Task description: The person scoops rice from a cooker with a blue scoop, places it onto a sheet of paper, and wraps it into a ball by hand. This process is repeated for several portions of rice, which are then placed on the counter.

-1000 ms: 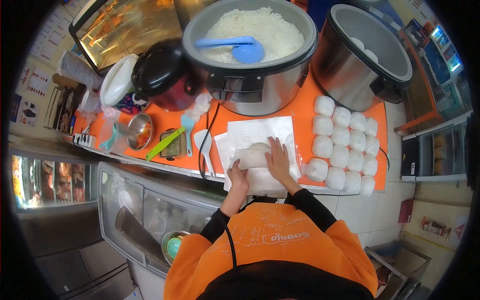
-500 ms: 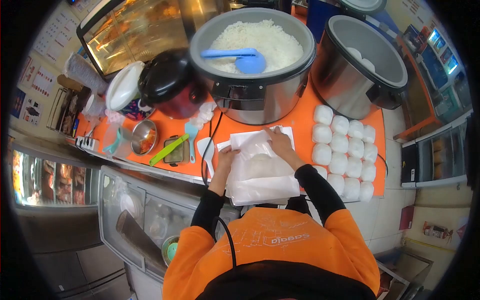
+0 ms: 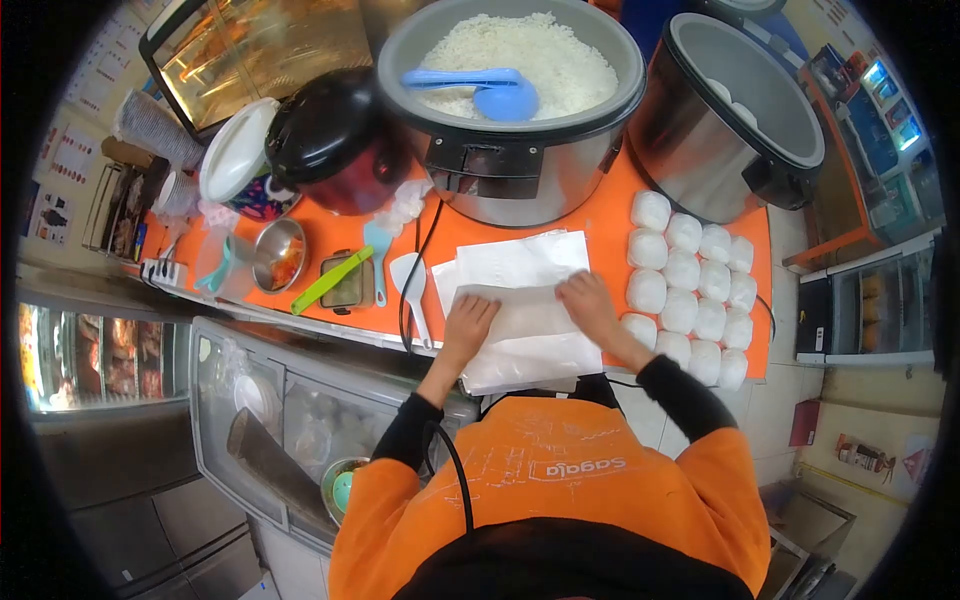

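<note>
A stack of white wrapping paper [image 3: 530, 370] lies at the front of the orange counter, its far sheets spreading back towards the rice cooker. My left hand [image 3: 470, 325] has its fingers closed on the left end of a folded sheet edge. At the right end of that same edge, my right hand [image 3: 588, 305] is curled with fingers and thumb together. Between the hands the paper is doubled over towards me; whatever lies under the fold is hidden. Right of my right hand stand rows of white paper-wrapped bundles [image 3: 680, 310].
Behind the paper stands a large rice cooker [image 3: 500, 190] of cooked rice with a blue scoop [image 3: 505, 100]. A second steel pot [image 3: 690, 130] holds more white bundles. Leftward are a white paddle [image 3: 415, 300], green tongs [image 3: 332, 280], a metal bowl [image 3: 280, 255] and a dark cooker [image 3: 335, 140].
Both hands have come nearer my body, bringing the sheet's far edge over towards me. A pale rounded patch on the paper is now covered. The camera view has shifted slightly.
</note>
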Demonstrator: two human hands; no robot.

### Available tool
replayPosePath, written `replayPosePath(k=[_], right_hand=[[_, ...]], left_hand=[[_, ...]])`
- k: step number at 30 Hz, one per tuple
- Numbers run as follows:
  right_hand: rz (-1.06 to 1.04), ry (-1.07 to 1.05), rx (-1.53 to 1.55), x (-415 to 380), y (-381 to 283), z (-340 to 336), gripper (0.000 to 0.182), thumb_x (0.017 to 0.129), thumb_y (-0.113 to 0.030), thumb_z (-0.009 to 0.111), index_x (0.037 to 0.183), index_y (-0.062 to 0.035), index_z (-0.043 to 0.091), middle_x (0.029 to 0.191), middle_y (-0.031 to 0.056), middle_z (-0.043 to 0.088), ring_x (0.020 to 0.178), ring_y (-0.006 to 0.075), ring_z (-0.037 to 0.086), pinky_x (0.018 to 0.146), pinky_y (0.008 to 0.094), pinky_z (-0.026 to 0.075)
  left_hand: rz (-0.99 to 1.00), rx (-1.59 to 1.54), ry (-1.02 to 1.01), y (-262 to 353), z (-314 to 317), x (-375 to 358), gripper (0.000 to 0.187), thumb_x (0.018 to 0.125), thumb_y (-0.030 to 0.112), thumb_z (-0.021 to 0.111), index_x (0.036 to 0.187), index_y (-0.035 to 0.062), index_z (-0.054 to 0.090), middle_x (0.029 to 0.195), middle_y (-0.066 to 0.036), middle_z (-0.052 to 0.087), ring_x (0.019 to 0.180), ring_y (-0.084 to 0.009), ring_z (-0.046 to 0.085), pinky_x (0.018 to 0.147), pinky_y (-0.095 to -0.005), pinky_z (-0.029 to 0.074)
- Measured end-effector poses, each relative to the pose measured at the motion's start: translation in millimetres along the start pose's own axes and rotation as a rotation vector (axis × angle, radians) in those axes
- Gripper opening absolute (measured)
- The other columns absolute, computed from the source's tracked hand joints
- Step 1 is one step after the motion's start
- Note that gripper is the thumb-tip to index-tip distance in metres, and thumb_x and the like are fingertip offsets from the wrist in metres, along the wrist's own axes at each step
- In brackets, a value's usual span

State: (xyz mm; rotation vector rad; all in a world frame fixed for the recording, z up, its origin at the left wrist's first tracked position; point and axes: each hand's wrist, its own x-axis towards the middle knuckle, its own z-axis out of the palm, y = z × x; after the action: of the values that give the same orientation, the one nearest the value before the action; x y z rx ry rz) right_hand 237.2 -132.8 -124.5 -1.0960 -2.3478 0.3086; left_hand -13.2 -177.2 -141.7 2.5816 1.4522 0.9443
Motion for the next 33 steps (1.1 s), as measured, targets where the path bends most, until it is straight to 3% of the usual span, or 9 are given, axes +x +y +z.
replayPosePath(k=[9, 15, 18, 21, 25, 26, 29, 32, 33], right_hand=[[0.232, 0.098, 0.202, -58, -27, 32, 0.023, 0.069, -0.001, 0.061, 0.091, -0.007, 0.06, 0.101, 0.0081, 0.061, 0.103, 0.0258, 0.054, 0.085, 0.037, 0.042], [0.187, 0.028, -0.014, -66, -8, 43, 0.031, 0.073, -0.011, 0.064, 0.104, -0.0097, 0.059, 0.098, 0.0081, 0.062, 0.094, 0.0251, 0.058, 0.081, 0.0374, 0.043], [0.316, -0.08, -0.075, -47, -12, 47, 0.033, 0.074, -0.011, 0.063, 0.107, -0.0106, 0.058, 0.105, 0.0074, 0.059, 0.089, 0.0254, 0.058, 0.077, 0.0377, 0.043], [0.29, -0.138, -0.17, -5, -24, 19, 0.032, 0.075, -0.008, 0.058, 0.107, -0.0103, 0.058, 0.111, 0.0082, 0.055, 0.087, 0.0262, 0.058, 0.076, 0.0366, 0.043], [0.027, -0.049, -0.256, 13, -6, 21, 0.036, 0.076, -0.008, 0.055, 0.112, -0.0083, 0.055, 0.117, 0.0121, 0.053, 0.098, 0.0283, 0.056, 0.086, 0.036, 0.042], [-0.047, -0.02, -0.267, 12, 0, 28, 0.038, 0.076, -0.008, 0.054, 0.114, -0.0074, 0.054, 0.118, 0.0133, 0.053, 0.102, 0.0288, 0.055, 0.089, 0.0365, 0.042], [0.29, -0.217, 0.049, -17, -8, 57, 0.043, 0.075, -0.007, 0.054, 0.118, -0.0031, 0.051, 0.123, 0.0168, 0.05, 0.111, 0.0311, 0.05, 0.098, 0.039, 0.037], [0.275, 0.016, 0.121, -37, -21, 69, 0.051, 0.071, -0.001, 0.056, 0.121, 0.0004, 0.048, 0.124, 0.0178, 0.049, 0.115, 0.0342, 0.047, 0.1, 0.0424, 0.035], [0.259, -0.01, 0.137, -40, -21, 68, 0.053, 0.072, -0.002, 0.054, 0.124, 0.0016, 0.044, 0.126, 0.0192, 0.047, 0.118, 0.0342, 0.044, 0.102, 0.0419, 0.033]], left_hand=[[-0.177, -0.271, 0.02, 22, 7, -40, 0.017, 0.073, -0.002, 0.061, 0.09, 0.0007, 0.058, 0.088, -0.012, 0.061, 0.083, -0.0299, 0.059, 0.069, -0.0374, 0.049], [-0.221, -0.151, -0.073, 13, 19, -38, 0.035, 0.074, 0.001, 0.063, 0.108, 0.002, 0.054, 0.089, -0.014, 0.062, 0.083, -0.0307, 0.06, 0.074, -0.0364, 0.051], [-0.637, -0.142, -0.353, 13, 28, -14, 0.056, 0.07, 0.004, 0.068, 0.121, 0.0049, 0.047, 0.103, -0.015, 0.058, 0.09, -0.0305, 0.058, 0.071, -0.0385, 0.05], [-0.567, 0.066, -0.413, 19, 4, 30, 0.073, 0.063, 0.009, 0.074, 0.128, 0.0075, 0.04, 0.119, -0.015, 0.05, 0.1, -0.0309, 0.054, 0.076, -0.0408, 0.048], [-0.14, 0.126, -0.547, -13, 14, 44, 0.063, 0.06, 0.009, 0.074, 0.118, 0.0052, 0.052, 0.126, -0.01, 0.048, 0.114, -0.0313, 0.048, 0.097, -0.0421, 0.038], [-0.154, 0.093, -0.527, -17, 22, 36, 0.058, 0.061, 0.008, 0.073, 0.116, 0.0044, 0.054, 0.124, -0.01, 0.05, 0.114, -0.0306, 0.049, 0.098, -0.0415, 0.038], [-0.244, -0.026, -0.379, -9, 32, 2, 0.042, 0.069, 0.004, 0.066, 0.11, 0.0004, 0.057, 0.117, -0.012, 0.057, 0.114, -0.0285, 0.05, 0.098, -0.0401, 0.039], [-0.263, 0.073, -0.164, 6, 45, -23, 0.038, 0.072, 0.002, 0.061, 0.11, -0.0021, 0.057, 0.118, -0.013, 0.057, 0.113, -0.0296, 0.051, 0.097, -0.04, 0.04], [-0.264, 0.014, -0.219, 8, 43, -24, 0.05, 0.075, 0.002, 0.057, 0.124, -0.0019, 0.047, 0.129, -0.02, 0.047, 0.124, -0.0337, 0.04, 0.101, -0.043, 0.035]])
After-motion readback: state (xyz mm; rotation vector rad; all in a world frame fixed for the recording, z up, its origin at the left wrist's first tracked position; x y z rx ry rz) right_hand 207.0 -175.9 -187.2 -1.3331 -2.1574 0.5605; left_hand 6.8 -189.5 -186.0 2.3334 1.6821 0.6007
